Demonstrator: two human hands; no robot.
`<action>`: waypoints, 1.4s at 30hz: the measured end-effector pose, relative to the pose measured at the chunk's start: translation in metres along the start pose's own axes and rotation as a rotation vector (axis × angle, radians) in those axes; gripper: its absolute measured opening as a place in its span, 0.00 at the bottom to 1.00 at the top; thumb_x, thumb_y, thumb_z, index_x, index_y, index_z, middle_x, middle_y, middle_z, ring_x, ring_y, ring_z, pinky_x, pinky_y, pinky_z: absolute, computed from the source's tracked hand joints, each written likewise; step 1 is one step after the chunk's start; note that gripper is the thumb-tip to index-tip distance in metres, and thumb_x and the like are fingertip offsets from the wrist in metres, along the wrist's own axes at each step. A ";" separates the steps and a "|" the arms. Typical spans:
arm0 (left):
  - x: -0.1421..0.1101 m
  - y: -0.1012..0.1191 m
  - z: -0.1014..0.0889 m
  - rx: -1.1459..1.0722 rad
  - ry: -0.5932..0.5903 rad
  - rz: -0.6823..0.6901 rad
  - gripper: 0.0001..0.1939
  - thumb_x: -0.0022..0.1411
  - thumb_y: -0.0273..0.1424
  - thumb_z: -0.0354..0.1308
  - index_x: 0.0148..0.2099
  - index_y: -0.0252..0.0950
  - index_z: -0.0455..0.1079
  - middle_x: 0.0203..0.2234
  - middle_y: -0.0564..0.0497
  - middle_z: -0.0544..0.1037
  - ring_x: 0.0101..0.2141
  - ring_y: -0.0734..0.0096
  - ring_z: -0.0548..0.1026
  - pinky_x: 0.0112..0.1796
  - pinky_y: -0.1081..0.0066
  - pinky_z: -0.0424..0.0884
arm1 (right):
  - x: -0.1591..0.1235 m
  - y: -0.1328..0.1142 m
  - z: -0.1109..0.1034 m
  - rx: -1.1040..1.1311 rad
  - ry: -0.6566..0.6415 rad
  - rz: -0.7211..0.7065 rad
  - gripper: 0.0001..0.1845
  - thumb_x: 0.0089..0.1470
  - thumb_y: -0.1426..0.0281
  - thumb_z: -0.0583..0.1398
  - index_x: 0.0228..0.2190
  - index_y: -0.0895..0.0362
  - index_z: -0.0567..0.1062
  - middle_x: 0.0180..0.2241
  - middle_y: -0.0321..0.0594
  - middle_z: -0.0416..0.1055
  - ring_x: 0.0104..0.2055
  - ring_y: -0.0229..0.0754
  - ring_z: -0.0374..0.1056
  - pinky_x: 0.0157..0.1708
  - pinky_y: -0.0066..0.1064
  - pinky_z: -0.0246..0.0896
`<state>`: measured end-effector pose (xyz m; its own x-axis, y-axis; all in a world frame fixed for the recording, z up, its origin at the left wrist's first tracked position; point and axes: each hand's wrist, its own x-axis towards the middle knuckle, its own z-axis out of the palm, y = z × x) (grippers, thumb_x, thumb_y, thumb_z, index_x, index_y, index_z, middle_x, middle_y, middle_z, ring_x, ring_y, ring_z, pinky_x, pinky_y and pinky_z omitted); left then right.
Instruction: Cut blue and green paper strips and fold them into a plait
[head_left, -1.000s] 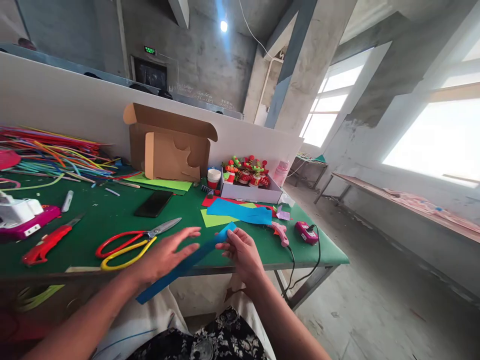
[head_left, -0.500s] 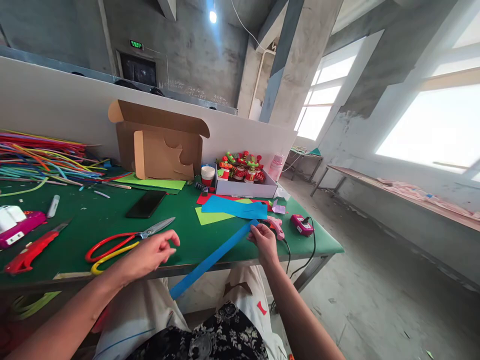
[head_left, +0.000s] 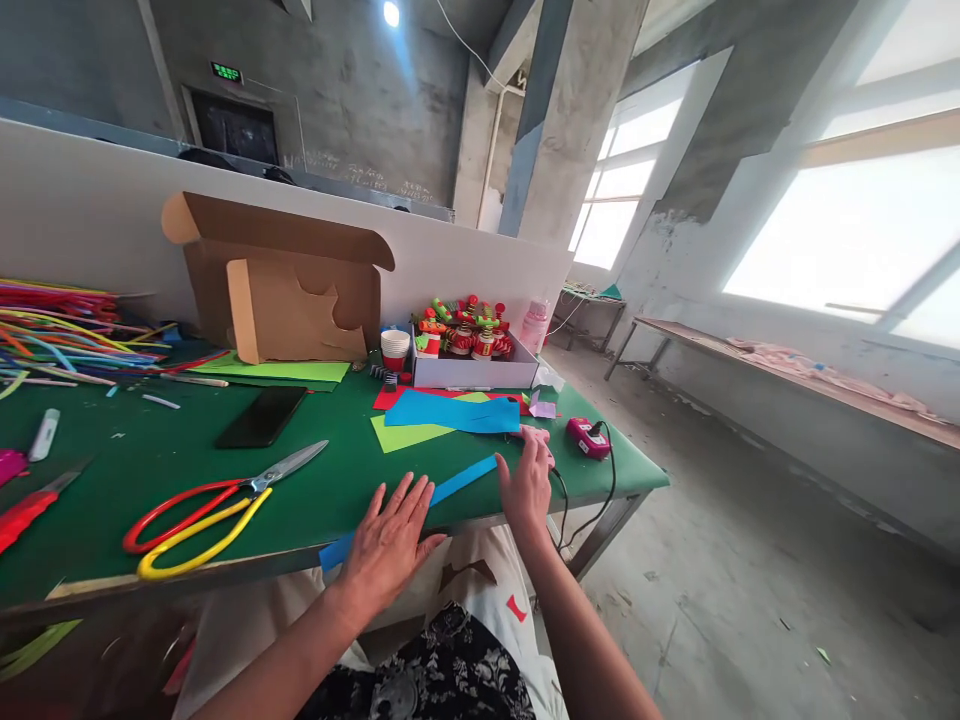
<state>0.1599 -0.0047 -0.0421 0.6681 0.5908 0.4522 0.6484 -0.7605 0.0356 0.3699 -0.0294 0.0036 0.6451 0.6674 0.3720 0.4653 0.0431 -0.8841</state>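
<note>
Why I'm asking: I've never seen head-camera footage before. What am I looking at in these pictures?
There is no machine: these are a person's bare hands, all seen from one camera worn on the head, looking forward and down. The left hand lies flat over a long, narrow blue strip on the green-topped table. The right hand is near the strip's far end, its fingers overlapping a pink glue gun; whether they touch it is unclear. Neither hand is clearly gripping anything. Around them lie metal scissors with red and yellow handles, a flat black phone, a wide blue sheet and, farther back, a pale open box of red-and-green pieces.
</note>
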 end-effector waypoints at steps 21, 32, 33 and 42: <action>-0.064 -0.071 -0.003 0.182 0.240 0.219 0.36 0.62 0.17 0.38 0.71 0.39 0.54 0.58 0.47 0.75 0.58 0.64 0.73 0.56 0.63 0.70 | -0.016 0.009 -0.022 -0.871 -0.584 -0.322 0.33 0.69 0.55 0.45 0.65 0.61 0.62 0.67 0.49 0.56 0.70 0.50 0.51 0.69 0.47 0.43; -0.041 -0.068 -0.037 0.181 0.145 0.234 0.32 0.56 0.12 0.41 0.54 0.39 0.75 0.48 0.50 0.83 0.49 0.65 0.80 0.46 0.66 0.76 | -0.021 0.010 -0.021 -0.900 -0.518 -0.346 0.36 0.65 0.54 0.53 0.66 0.59 0.59 0.69 0.50 0.53 0.70 0.60 0.49 0.67 0.56 0.44; -0.038 -0.066 -0.042 0.180 0.148 0.242 0.32 0.57 0.12 0.42 0.54 0.39 0.75 0.47 0.50 0.83 0.49 0.64 0.80 0.45 0.66 0.76 | -0.025 0.006 -0.017 -0.870 -0.529 -0.386 0.39 0.62 0.53 0.57 0.67 0.58 0.58 0.69 0.51 0.52 0.71 0.62 0.48 0.67 0.59 0.44; -0.018 -0.071 -0.075 0.073 0.288 0.327 0.30 0.64 0.18 0.43 0.65 0.41 0.64 0.53 0.52 0.80 0.56 0.67 0.74 0.54 0.68 0.69 | -0.017 -0.033 0.008 -0.835 -0.772 -0.746 0.13 0.60 0.80 0.55 0.42 0.56 0.74 0.33 0.39 0.76 0.38 0.42 0.73 0.52 0.38 0.64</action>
<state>0.0746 0.0184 0.0143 0.7202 0.2151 0.6596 0.4508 -0.8677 -0.2093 0.3387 -0.0364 0.0241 -0.2920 0.9379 0.1874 0.9543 0.2986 -0.0075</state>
